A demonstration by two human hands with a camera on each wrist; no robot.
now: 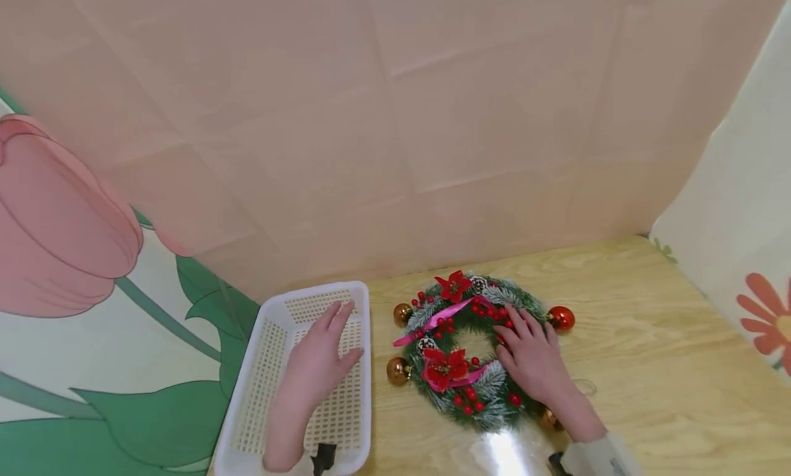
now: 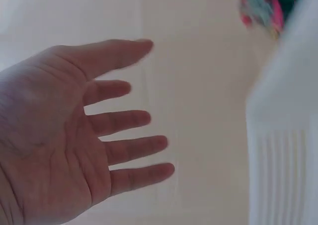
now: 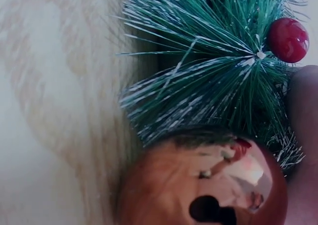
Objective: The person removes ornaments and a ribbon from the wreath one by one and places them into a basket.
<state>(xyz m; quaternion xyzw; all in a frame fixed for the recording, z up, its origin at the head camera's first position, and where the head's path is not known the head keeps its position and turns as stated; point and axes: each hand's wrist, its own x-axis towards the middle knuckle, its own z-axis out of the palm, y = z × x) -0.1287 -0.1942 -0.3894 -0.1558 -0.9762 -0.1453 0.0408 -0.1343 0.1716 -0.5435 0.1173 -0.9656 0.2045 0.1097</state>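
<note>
Low at 5 o'clock in the head view, lying flat: a round green wreath of bristly pine with white tips [image 1: 494,393]. On its ring, two red cloth flowers, at 11 o'clock [image 1: 454,286] and 8 o'clock [image 1: 445,369], and a shiny pink ribbon [image 1: 432,325] at 10. Small shiny gold balls at 10 [image 1: 403,314] and between 8 and 9 [image 1: 398,371], a shiny red ball [image 1: 562,318] at 2, a shiny copper ball [image 3: 198,180] at 4, partly behind the wrist in the head view.

Over the ring at 3 o'clock, the right hand [image 1: 534,359], back side up, fingers a little apart and pointing to 11. Cannot tell how hard pressed.

At 9 o'clock from the wreath, the left hand [image 1: 315,366], fingers wide and pointing to 1, thumb stuck out. Under that hand, a white plastic basket with small holes [image 1: 256,380]. Cannot tell how high above.

Only a thin gap from basket rim to gold balls. Lots of bare room past the red ball at 3 o'clock; just a narrow strip at 12.

Below it all, a light yellow wood-look table [image 1: 649,338], with a bright shine at 6 o'clock. Behind at 12, a creased pinkish-tan sheet [image 1: 395,119]; at 9, a big pink painted tulip [image 1: 62,222]; at 3, a red painted flower [image 1: 766,311].
</note>
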